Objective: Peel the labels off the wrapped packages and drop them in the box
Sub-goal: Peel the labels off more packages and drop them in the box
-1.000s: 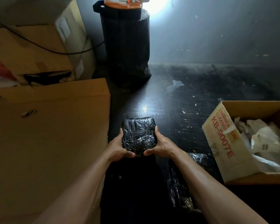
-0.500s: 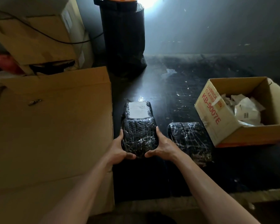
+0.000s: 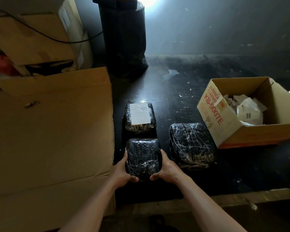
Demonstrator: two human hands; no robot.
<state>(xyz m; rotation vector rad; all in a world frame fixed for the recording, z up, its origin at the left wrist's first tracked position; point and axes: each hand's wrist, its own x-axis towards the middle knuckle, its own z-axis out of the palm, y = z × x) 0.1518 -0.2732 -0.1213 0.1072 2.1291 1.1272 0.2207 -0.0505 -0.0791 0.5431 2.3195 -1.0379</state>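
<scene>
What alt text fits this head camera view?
A left hand and right hand grip a black wrapped package over a dark surface. Beyond it lies a labelled package; to the right, a third package and an open cardboard box.

The near black film-wrapped package and right-hand package showed bare tops; the far package bore a white rectangular label. The open cardboard box seemingly held peeled labels.

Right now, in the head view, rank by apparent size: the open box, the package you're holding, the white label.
1. open box
2. held package
3. white label, clearly smallest
No two look alike in size.
</scene>
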